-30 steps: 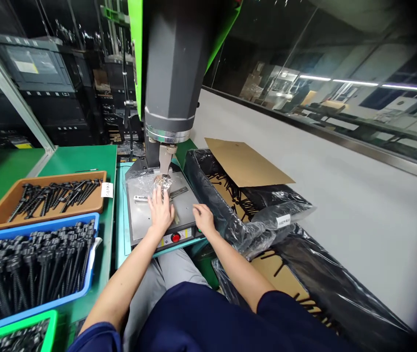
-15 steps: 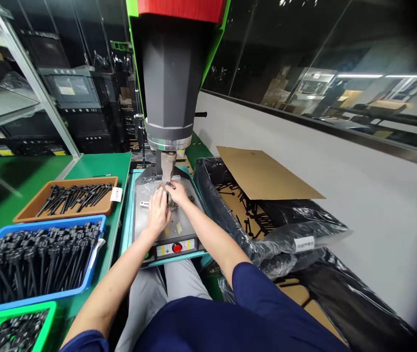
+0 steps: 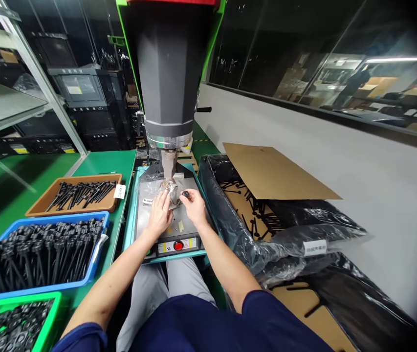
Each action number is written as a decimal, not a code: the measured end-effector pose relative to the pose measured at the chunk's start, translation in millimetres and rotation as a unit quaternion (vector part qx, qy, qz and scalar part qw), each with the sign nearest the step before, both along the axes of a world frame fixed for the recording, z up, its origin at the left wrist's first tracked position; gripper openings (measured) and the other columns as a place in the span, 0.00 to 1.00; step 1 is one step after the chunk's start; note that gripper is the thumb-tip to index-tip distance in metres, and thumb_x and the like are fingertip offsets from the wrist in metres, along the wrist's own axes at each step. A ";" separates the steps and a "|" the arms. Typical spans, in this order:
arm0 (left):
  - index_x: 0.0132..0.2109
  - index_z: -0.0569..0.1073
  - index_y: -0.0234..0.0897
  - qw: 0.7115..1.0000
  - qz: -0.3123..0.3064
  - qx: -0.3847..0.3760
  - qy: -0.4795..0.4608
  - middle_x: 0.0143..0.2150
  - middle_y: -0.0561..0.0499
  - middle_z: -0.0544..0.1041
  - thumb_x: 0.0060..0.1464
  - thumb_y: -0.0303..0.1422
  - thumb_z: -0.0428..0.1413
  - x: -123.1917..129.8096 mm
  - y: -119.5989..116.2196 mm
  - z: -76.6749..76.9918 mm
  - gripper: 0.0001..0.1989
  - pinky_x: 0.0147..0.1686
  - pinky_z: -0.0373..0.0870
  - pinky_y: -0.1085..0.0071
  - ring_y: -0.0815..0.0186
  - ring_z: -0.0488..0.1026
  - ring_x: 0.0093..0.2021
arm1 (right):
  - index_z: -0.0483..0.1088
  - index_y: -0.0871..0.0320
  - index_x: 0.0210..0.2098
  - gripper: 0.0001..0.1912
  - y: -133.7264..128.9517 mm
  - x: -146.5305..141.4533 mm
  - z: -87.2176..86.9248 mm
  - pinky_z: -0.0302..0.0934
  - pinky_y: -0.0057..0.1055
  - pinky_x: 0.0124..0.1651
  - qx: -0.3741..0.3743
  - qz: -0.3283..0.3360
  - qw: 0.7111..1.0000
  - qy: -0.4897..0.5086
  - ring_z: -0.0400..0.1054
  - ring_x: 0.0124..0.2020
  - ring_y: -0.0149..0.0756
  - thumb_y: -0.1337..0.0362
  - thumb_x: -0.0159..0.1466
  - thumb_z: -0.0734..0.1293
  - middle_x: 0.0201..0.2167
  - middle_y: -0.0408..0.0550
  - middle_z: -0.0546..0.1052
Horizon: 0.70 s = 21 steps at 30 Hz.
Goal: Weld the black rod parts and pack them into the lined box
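Observation:
My right hand (image 3: 195, 208) pinches a black part with a round head (image 3: 185, 194), just right of the metal fixture (image 3: 173, 191). Only the head shows clearly; the rest of the part is hidden by the fingers. My left hand (image 3: 160, 212) reaches to the fixture's left side with its fingers stretched out, and their tips touch it. Above the fixture hangs the pale metal horn (image 3: 169, 164) of a tall grey press machine (image 3: 167, 78). The fixture stands on a metal base plate (image 3: 149, 215).
On the left stand a brown tray (image 3: 72, 213) and a blue bin (image 3: 94, 261) of black long-stemmed parts, and a green bin (image 3: 58, 313) of black rings. A red button (image 3: 178, 245) is on the base's front. Right is a plastic-lined box (image 3: 226, 225) under a cardboard sheet (image 3: 277, 171).
My right hand has moved right and away from the fixture, and the black part now shows in its fingers. My left hand remains at the fixture. The camera view has shifted slightly.

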<state>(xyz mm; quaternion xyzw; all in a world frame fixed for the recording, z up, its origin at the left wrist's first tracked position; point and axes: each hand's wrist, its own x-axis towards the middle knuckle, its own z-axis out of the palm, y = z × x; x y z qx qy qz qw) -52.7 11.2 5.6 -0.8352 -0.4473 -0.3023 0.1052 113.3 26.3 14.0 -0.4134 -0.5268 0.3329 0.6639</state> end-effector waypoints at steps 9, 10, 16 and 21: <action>0.52 0.74 0.36 1.000 -0.008 -0.016 0.013 0.72 0.35 0.49 0.56 0.30 0.53 -3.9 -25.3 0.4 0.17 0.64 0.53 0.44 0.46 0.46 0.71 | 0.69 0.55 0.37 0.15 -49.4 17.3 -10.3 0.67 0.35 0.42 -0.046 0.063 0.996 0.032 0.72 0.35 0.37 0.57 0.54 0.73 0.33 0.46 0.77; 0.51 0.75 0.36 1.000 -0.009 -0.015 -0.006 0.72 0.36 0.50 0.56 0.31 0.53 -4.2 -32.5 1.6 0.15 0.64 0.53 0.45 0.47 0.47 0.71 | 0.68 0.55 0.37 0.15 -52.9 15.9 -9.0 0.67 0.35 0.41 -0.047 0.073 0.996 0.036 0.72 0.35 0.37 0.57 0.54 0.73 0.33 0.46 0.77; 0.52 0.73 0.39 0.975 -0.039 -0.131 -0.174 0.58 0.40 0.72 0.59 0.38 0.54 -2.8 -90.8 6.0 0.16 0.56 0.67 0.55 0.56 0.69 0.58 | 0.67 0.54 0.34 0.19 -81.7 -1.2 -0.6 0.67 0.33 0.37 -0.045 0.144 0.987 0.058 0.70 0.33 0.35 0.55 0.51 0.76 0.32 0.43 0.75; 0.43 0.76 0.37 0.949 -0.029 -0.175 -0.261 0.37 0.47 0.78 0.60 0.39 0.54 -4.2 -123.4 1.6 0.11 0.40 0.72 0.67 0.64 0.74 0.37 | 0.65 0.54 0.34 0.20 -100.9 -24.5 7.9 0.66 0.31 0.35 -0.064 0.209 0.970 0.107 0.68 0.30 0.33 0.56 0.50 0.77 0.29 0.41 0.73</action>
